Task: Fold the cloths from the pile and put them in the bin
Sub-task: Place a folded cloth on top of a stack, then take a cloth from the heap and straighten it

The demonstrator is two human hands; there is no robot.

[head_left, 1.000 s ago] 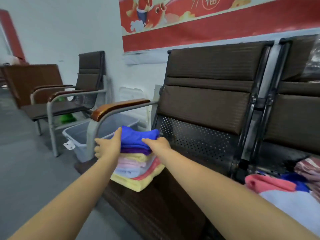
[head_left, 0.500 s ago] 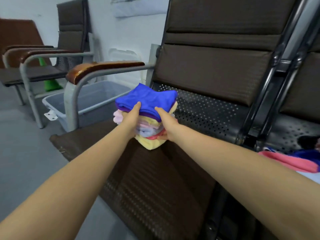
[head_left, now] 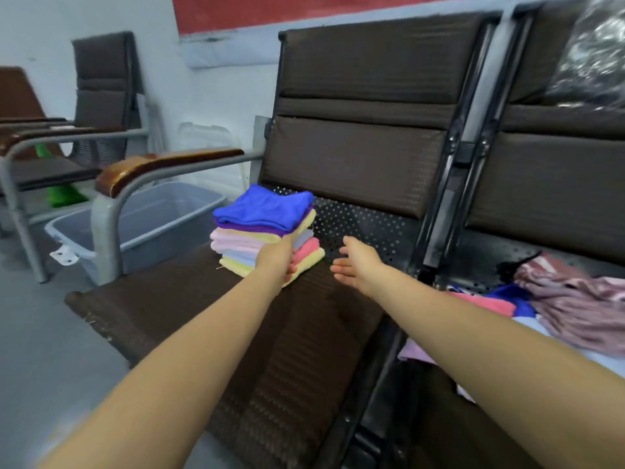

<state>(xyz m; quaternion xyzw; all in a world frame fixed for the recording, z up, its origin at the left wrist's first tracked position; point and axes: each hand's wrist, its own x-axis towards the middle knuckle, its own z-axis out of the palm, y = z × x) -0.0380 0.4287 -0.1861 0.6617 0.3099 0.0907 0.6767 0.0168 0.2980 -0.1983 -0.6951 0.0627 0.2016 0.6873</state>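
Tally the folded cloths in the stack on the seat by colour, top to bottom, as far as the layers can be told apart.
Stack of folded cloths, layers partly blurred:
Blue: 1
Purple: 1
Yellow: 2
Pink (light): 2
Light blue: 1
Coral pink: 1
Total: 8, approximate

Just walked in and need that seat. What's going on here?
A person is folding cloths. A stack of folded cloths sits on the chair seat. The left hand rests against the stack's near side; the right hand is open beside it, touching nothing. The grey bin stands on the floor past the armrest, and unfolded cloths lie on the next seat.
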